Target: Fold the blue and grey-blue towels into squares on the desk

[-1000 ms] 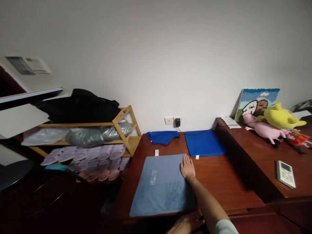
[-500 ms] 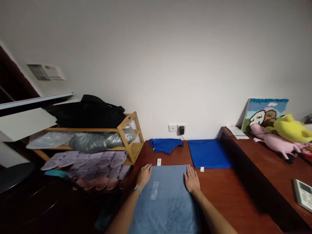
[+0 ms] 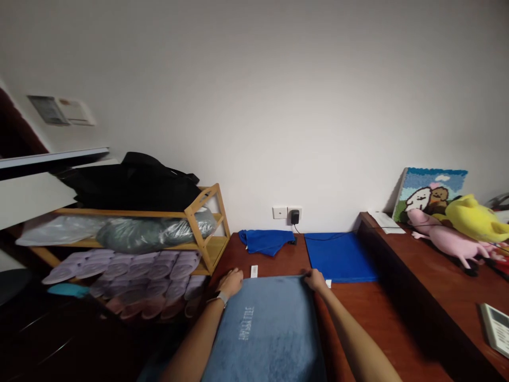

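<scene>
A blue-grey plush towel [image 3: 274, 323] with pale lettering near its left edge lies on the reddish-brown wooden table in front of me. My left hand [image 3: 230, 282], with a band at the wrist, is at the towel's far left corner, its fingers bent over the edge. At the far right corner, my right hand [image 3: 316, 279] has its fingers closed on the towel's edge. The undersides of both hands' fingertips are hidden. Just beyond the towel's far edge is a small white tag [image 3: 254, 271].
Behind the towel lie a crumpled blue cloth [image 3: 266, 241] and a flat blue cloth [image 3: 342, 257]. A wooden rack [image 3: 207, 228] with slippers stands left. On the raised right ledge are plush toys [image 3: 445, 236], a picture [image 3: 431, 193] and a calculator-like device [image 3: 497, 329]. A plug [image 3: 295, 216] trails a cable.
My hands lay flat with fingers stretched on the towel's far corners; now the fingers have curled in at the corners. The view has shifted slightly.
</scene>
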### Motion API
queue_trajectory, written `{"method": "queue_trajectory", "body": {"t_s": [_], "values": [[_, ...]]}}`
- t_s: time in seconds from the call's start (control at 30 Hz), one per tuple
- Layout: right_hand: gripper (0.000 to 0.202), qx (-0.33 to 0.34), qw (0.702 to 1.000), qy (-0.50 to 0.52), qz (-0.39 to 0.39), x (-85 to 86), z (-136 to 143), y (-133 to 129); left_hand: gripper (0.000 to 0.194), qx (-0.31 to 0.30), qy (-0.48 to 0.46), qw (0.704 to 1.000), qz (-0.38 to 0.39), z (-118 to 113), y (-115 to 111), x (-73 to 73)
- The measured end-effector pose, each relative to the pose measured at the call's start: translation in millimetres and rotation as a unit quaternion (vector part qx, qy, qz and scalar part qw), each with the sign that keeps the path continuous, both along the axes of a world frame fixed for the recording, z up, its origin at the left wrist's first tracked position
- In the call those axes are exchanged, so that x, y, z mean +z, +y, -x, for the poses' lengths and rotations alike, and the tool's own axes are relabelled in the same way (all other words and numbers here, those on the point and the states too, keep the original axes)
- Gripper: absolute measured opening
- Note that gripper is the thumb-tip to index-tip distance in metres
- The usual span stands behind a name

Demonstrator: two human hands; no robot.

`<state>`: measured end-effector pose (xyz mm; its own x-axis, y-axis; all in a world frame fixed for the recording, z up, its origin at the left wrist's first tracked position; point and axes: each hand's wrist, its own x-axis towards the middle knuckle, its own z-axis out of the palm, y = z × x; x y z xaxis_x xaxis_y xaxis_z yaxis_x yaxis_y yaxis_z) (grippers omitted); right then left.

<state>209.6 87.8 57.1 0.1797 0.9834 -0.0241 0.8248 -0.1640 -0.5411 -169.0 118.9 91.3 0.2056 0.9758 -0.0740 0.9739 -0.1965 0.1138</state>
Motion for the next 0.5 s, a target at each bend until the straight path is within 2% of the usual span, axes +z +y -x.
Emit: {"method": "queue_trajectory", "body": {"t_s": [0.17,0.27,0.37,0.5], "values": [[0.015,0.034,0.993,0.113,0.005,28.5,-3,-12,0.03,0.001,0.0,1.0,-0.004,4,-19,14.8],[0.011,0.051,0.984,0.173,-0.009,52.8,-2,-24,0.023,0.001,-0.015,1.0,-0.025,10,-31,32.8],[0.01,0.06,0.972,0.223,-0.033,84.6,-2,-30,0.019,-0.001,-0.036,0.997,-0.064,18,-37,67.5],[0.028,0.069,0.953,0.275,-0.107,145.7,-8,-28,0.024,-0.011,-0.068,0.986,-0.149,24,-42,140.2]]}}
